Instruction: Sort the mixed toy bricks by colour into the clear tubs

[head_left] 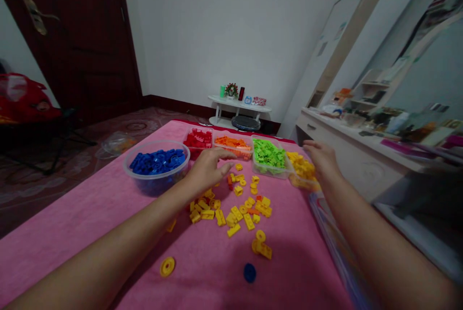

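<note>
- The step in hand seems to be sorting loose plastic toy pieces by colour, and in my judgement it is partly done.
- The left hand [209, 166] is above the table with pink cloth [202, 276], near the clear box of orange bricks [244, 155]. Its thumb and fingers are spread apart, and I see no piece between them.
- The right hand [321, 156] is at the right side of the clear plastic box of yellow pieces [306, 185]. Its fingers are slightly bent near the rim; whether they grip it, I cannot tell.
- The loose yellow plastic bricks [249, 222] lie in the middle of the cloth, in front of the boxes, with a few red and orange ones among them.
- The next move, I judge, calls for the left fingers to go down and pinch yellow pieces, leaving the other colours aside.
- The bricks point in different ways: one long yellow brick [220, 217] has its long axis nearly away from the person, while another yellow brick [207, 214] lies crosswise.
- The dark blue round disc [249, 273], nearer to the person, has no long axis.
- The long axis of the yellow box is unclear, because the right hand partly covers it.
</note>
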A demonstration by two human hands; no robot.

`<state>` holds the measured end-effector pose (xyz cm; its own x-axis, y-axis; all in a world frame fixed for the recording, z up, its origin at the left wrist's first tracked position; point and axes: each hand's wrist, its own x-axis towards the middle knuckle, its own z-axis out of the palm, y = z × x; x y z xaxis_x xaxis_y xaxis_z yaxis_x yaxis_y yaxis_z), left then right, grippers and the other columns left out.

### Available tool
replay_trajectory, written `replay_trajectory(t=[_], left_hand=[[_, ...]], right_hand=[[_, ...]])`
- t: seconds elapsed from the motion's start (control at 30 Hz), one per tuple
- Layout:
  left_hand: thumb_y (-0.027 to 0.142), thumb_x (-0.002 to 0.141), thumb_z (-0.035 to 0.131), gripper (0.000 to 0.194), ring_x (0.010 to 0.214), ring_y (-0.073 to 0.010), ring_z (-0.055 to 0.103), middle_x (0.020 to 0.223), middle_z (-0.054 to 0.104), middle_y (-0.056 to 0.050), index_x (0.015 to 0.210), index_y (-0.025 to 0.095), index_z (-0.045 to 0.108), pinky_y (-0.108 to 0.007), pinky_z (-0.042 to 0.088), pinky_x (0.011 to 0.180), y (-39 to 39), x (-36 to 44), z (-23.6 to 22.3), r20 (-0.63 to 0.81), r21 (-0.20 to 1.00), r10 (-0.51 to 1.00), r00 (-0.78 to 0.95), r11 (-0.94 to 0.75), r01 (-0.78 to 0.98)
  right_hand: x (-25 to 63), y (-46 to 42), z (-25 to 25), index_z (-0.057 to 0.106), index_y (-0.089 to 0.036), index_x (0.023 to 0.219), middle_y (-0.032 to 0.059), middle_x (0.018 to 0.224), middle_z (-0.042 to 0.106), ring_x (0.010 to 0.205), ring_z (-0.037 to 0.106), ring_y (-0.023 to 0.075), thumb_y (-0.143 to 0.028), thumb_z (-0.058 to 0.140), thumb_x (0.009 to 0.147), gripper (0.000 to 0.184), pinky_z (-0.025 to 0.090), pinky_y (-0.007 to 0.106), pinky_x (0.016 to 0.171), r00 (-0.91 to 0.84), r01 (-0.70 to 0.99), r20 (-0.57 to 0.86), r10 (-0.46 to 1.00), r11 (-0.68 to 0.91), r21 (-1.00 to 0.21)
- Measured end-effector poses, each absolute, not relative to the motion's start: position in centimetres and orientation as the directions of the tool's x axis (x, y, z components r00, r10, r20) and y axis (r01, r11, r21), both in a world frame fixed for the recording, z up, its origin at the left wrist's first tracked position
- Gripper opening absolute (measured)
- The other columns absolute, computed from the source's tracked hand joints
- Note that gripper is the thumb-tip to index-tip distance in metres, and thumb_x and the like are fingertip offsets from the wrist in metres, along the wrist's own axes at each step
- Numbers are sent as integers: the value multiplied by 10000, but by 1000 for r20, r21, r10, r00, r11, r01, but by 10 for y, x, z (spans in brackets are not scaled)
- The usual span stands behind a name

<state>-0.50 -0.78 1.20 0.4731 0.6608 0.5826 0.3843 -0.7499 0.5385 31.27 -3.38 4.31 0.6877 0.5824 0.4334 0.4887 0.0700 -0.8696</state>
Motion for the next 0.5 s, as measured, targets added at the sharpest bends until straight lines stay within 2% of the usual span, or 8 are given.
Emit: replay_trajectory(t=[0.1,0.13,0.2,0.3,0.37,0.5], left_hand=[[203,800,569,247,913,-190,649,1006,710,-63,1005,174,702,-314,505,824,2,-10,2,482,533,712,510,-700,474],[202,797,569,252,921,-193,648,1017,708,-66,1009,176,703,-315,499,836,5,-12,-2,441,517,722,533,-690,507],[191,788,575,258,940,-202,643,1029,704,-76,1012,179,703,-317,486,856,9,-15,-8,362,460,736,572,-674,577],[159,796,553,301,971,-208,635,1065,686,-92,1064,194,684,-311,476,857,10,-19,-15,296,356,757,583,-653,668],[143,805,533,330,958,-204,640,1073,675,-101,1099,207,669,-298,480,832,10,-21,-18,256,303,773,581,-635,711],[154,787,565,359,976,-215,637,1091,667,-108,1129,216,653,-289,477,823,11,-23,-20,215,271,767,605,-642,718]], right_hand=[[264,-34,37,680,-188,792,18,776,662,698,580,132,-219,592,686,141,441,281,676,404,563,444,800,165,-810],[247,-33,32,687,-198,787,22,765,664,677,578,135,-217,583,704,135,440,291,658,258,611,417,871,188,-769],[215,-32,18,690,-225,698,17,684,657,613,566,155,-155,617,665,106,445,325,632,120,650,372,920,210,-730],[183,-28,-9,692,-273,719,31,769,680,736,593,210,-40,587,631,270,450,399,754,24,714,368,929,241,-657],[173,-26,-25,692,-270,761,37,859,687,852,591,228,15,554,603,354,424,411,847,-15,752,366,930,252,-609],[167,-28,-38,682,-223,839,60,964,663,981,550,234,17,507,639,359,374,385,919,-55,813,352,934,247,-528]])
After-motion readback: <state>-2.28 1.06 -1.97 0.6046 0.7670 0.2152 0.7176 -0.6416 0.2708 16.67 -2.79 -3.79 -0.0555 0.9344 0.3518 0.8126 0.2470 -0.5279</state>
